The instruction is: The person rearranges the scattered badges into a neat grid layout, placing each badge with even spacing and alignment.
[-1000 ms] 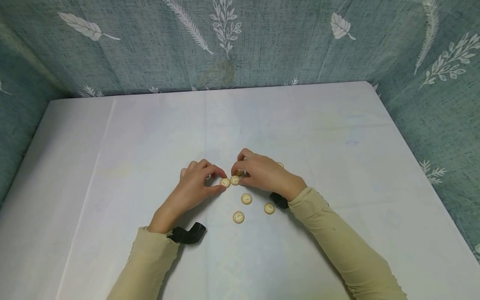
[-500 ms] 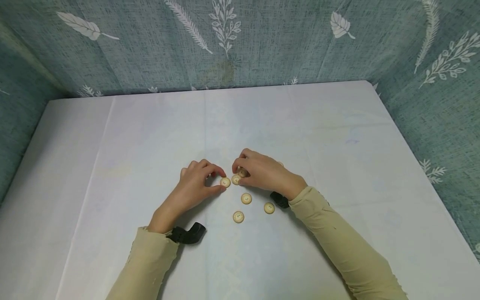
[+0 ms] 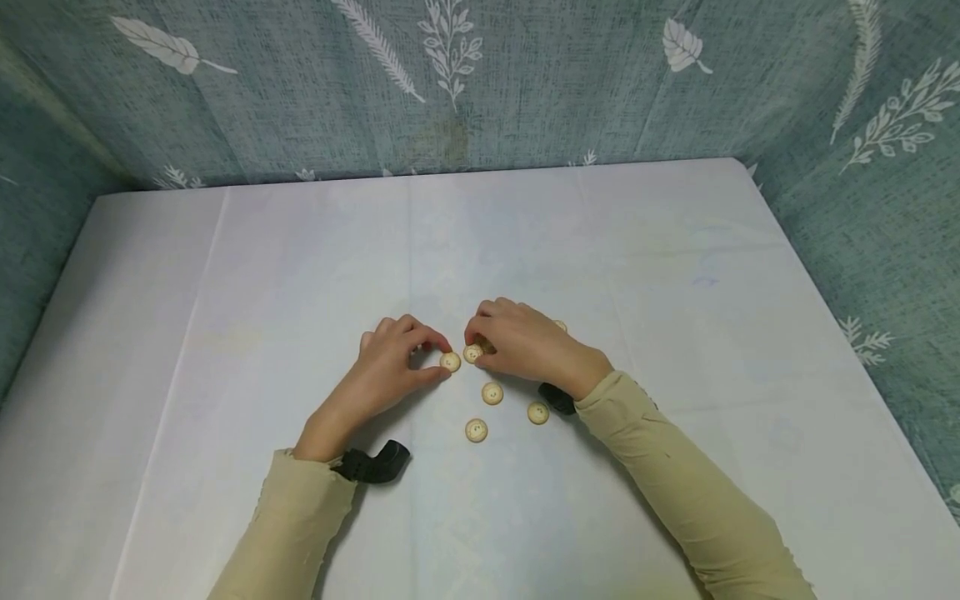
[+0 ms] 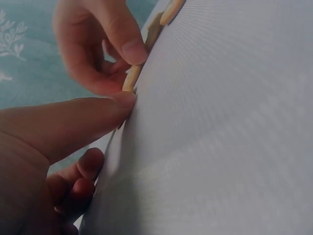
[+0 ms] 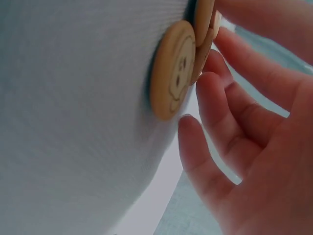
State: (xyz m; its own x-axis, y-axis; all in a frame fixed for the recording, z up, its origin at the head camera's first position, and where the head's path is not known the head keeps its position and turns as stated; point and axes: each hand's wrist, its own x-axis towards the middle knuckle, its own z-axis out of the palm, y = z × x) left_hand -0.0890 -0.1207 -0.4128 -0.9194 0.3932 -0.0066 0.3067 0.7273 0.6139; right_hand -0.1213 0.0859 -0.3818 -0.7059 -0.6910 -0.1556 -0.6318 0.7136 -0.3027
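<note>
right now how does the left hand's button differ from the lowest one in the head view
The held button is pinched by the left hand; the lowest button lies untouched. The held button sits higher in the head view than the lowest button. Both are round and tan.

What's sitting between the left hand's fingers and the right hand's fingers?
In the head view, the left button, pinched by the left hand, and the right button, pinched by the right hand; a narrow strip of bare white tabletop separates them.
</note>
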